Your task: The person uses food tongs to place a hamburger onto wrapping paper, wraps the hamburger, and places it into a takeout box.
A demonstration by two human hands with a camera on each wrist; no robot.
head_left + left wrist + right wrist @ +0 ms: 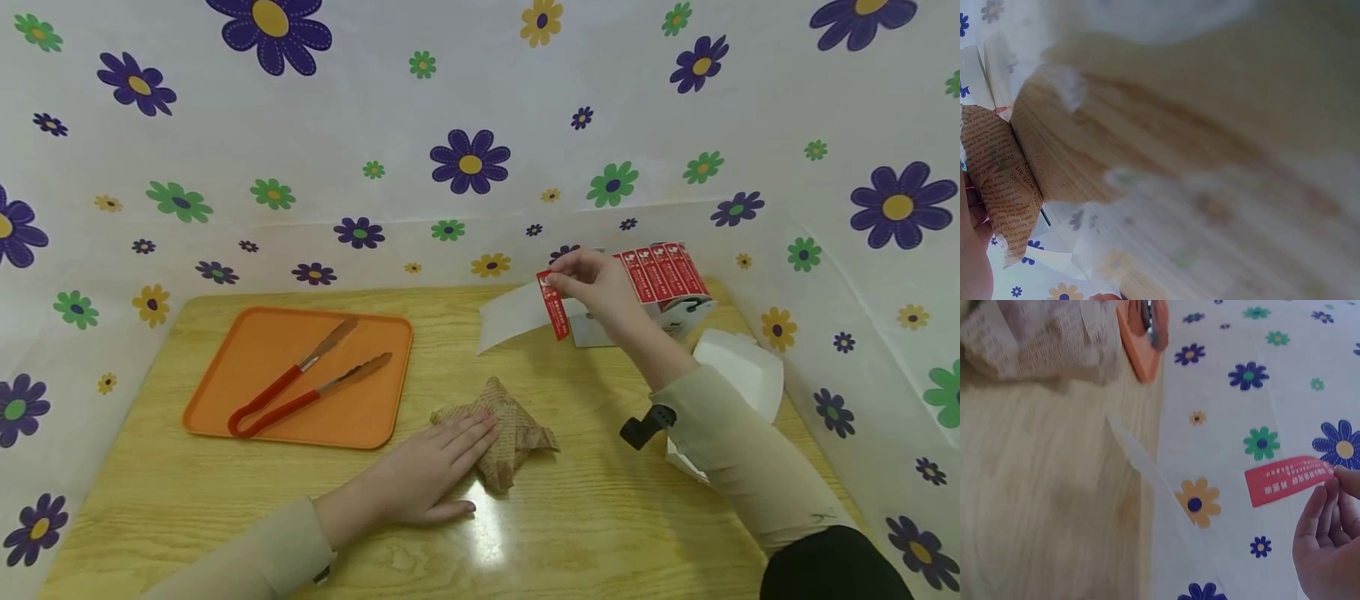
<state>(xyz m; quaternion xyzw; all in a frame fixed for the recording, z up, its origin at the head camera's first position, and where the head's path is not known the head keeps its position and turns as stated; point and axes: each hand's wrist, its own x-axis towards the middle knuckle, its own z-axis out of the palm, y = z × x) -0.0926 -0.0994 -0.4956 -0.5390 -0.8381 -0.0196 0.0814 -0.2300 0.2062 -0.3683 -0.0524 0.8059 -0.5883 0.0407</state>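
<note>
My left hand (431, 467) lies with straight fingers on a parcel wrapped in brown printed paper (513, 433), whose corners stick out in points. What the paper wraps is hidden. Between thumb and fingers, my right hand (600, 292) pinches one end of a red sticker (555, 312) with white print; the rest of it hangs free. In the right wrist view the red sticker (1285, 481) hangs from the fingertips of the right hand (1329, 537). Behind that hand is a sticker dispenser (663, 275) with several red stickers on its roll, and a pale backing strip (513, 315) extends leftward from it.
At the left, an orange tray (210, 400) holds tongs with red handles (277, 400), their arms spread. White takeout boxes (738, 367) stand at the right, partly behind the right forearm. A flower-print cloth (480, 100) hangs along the back and sides of the wooden table (585, 533).
</note>
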